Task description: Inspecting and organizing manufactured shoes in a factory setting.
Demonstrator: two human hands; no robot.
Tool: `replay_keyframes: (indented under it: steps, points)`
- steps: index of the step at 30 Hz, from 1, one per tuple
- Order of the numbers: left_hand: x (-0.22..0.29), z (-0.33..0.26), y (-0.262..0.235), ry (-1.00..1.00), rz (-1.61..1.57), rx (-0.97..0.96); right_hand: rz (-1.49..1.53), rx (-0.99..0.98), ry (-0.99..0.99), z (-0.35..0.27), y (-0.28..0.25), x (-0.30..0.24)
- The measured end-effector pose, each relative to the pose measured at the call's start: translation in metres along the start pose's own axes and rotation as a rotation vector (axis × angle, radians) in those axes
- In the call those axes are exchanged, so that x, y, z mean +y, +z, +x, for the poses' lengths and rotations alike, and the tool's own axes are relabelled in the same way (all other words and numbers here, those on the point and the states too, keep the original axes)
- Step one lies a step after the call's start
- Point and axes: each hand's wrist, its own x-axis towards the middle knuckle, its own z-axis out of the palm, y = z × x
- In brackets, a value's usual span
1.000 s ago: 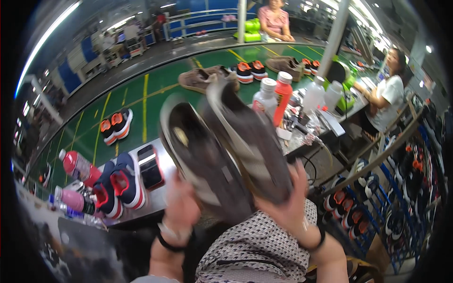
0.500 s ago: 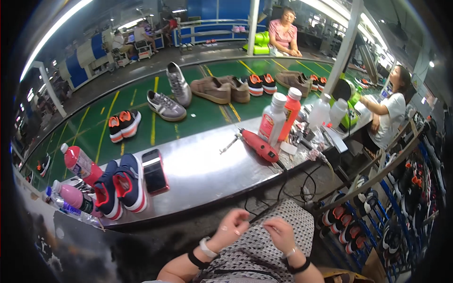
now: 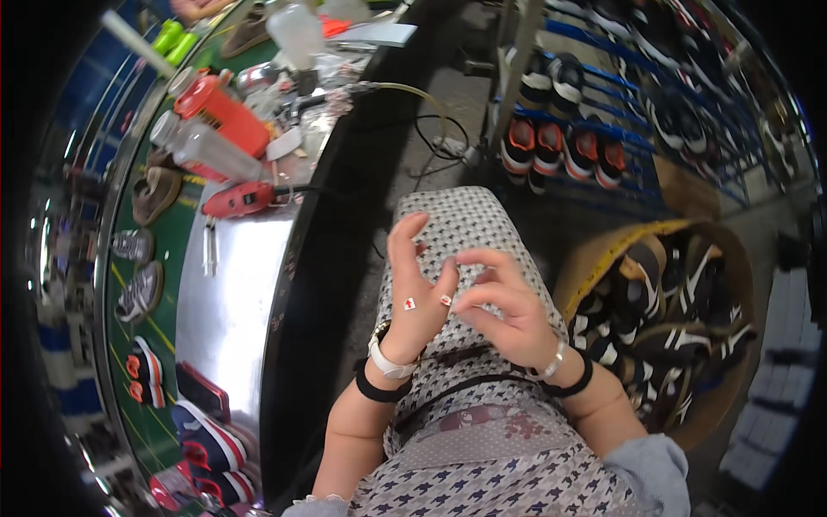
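My left hand (image 3: 417, 291) is raised over my lap, thumb and fingers apart and curved. Nothing shows in its grip. A small white sticker (image 3: 410, 304) with a red mark is on the back of this hand, and a second sticker (image 3: 445, 300) lies near the base of its thumb. My right hand (image 3: 515, 312) faces it, fingers bent and thumb apart from them, its fingertips close to the left thumb. I cannot see anything held in it. Beneath both hands is my patterned apron (image 3: 457, 215).
To the left, a metal bench (image 3: 241, 302) carries a red power tool (image 3: 239, 200), bottles, a phone (image 3: 202, 390) and navy shoes (image 3: 211, 439). Beyond it runs a green conveyor (image 3: 168, 345) with shoes. At right stand a shoe rack (image 3: 560, 110) and a carton (image 3: 732, 405) full of shoes.
My view has swung right and down, bringing the carton of shoes into sight. My hands have come closer together, and their fingers are spread more.
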Motion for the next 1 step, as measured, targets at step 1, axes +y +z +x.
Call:
replay_keyframes:
  steps: [1]
  points:
    - [0.0018,-0.0003,0.0038,0.04,0.026,0.032,-0.054,-0.048,-0.08,0.0037,0.0059,0.0026]
